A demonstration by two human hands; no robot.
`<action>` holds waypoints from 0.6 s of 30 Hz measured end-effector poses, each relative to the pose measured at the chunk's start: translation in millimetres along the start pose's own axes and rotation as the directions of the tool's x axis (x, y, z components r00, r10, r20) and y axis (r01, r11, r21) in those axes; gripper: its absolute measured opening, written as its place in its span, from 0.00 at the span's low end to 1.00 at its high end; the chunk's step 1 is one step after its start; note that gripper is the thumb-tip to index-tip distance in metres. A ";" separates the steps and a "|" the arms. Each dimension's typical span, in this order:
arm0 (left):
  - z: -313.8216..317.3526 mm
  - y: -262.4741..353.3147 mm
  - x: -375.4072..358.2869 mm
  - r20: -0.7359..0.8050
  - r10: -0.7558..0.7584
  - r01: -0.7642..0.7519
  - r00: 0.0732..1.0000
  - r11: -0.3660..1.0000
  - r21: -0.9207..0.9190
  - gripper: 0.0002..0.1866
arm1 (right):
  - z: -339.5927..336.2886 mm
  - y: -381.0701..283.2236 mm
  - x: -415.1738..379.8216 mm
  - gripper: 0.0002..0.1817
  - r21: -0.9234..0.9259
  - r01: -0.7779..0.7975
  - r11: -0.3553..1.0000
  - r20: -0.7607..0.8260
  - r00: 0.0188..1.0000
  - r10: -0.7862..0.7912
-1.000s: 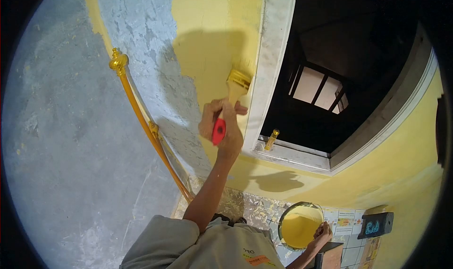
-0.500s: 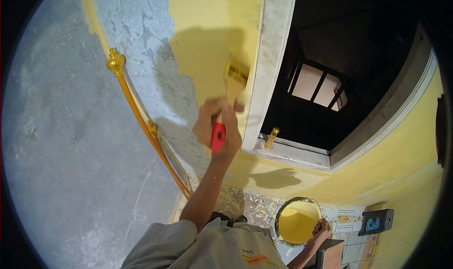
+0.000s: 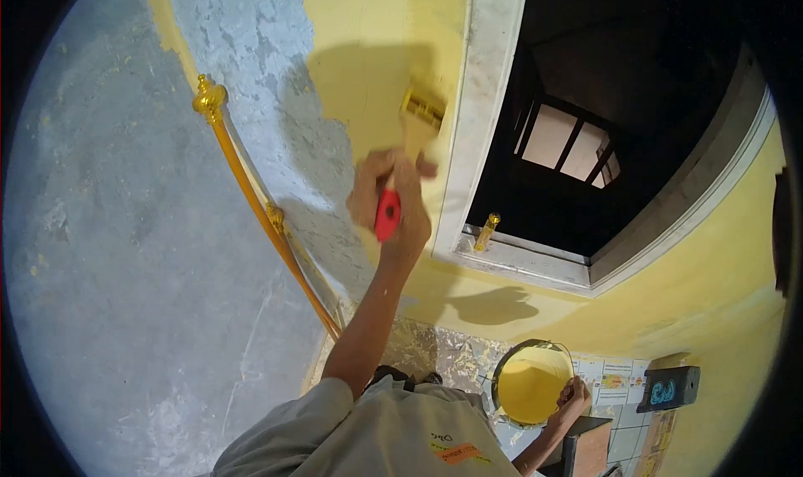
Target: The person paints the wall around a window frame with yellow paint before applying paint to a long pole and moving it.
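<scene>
I'm watching the left hand (image 3: 391, 192) gripping the brush (image 3: 416, 132) snugly, head sticking out past the thumb, beside the window (image 3: 473, 142); right hand (image 3: 573, 396) is clutching the bucket (image 3: 535, 352) below it.

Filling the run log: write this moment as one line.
left hand: paintbrush in grip | brush head: at yellow wall, beside white frame | right hand: at rim of bucket, hold unclear | inside: yellow paint

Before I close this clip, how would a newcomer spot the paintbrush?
Find the white frame around the dark opening. Just left of its long side in the picture, the left hand grips the paintbrush. Its red handle end sets it apart from the white frame and yellow wall.
</scene>
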State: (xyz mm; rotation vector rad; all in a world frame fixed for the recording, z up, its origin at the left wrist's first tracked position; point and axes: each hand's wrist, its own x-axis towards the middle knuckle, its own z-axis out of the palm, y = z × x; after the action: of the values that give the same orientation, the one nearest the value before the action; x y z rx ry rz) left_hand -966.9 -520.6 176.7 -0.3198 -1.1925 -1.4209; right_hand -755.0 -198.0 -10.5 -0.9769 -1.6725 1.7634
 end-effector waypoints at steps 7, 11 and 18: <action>-36.0 -24.2 -60.5 0.116 -0.037 0.006 0.993 0.965 0.261 0.09 | -2.0 -2.9 -2.1 0.16 -0.005 0.015 1.000 -0.025 1.000 -0.015; -15.1 6.3 -36.2 -0.080 -0.237 0.239 0.968 0.971 0.022 0.10 | -6.1 -1.9 0.3 0.15 0.000 0.023 1.000 -0.014 1.000 -0.023; -23.4 -32.0 -55.0 -0.048 -0.213 0.215 0.976 0.976 0.032 0.10 | -0.4 -7.6 -1.5 0.15 -0.011 0.003 1.000 -0.003 1.000 -0.003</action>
State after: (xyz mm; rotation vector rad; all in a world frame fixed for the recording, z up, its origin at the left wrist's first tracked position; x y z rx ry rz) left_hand -969.4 -514.2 109.2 -0.1353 -1.2436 -1.5813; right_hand -754.7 -198.1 -2.7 -0.9801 -1.6825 1.7519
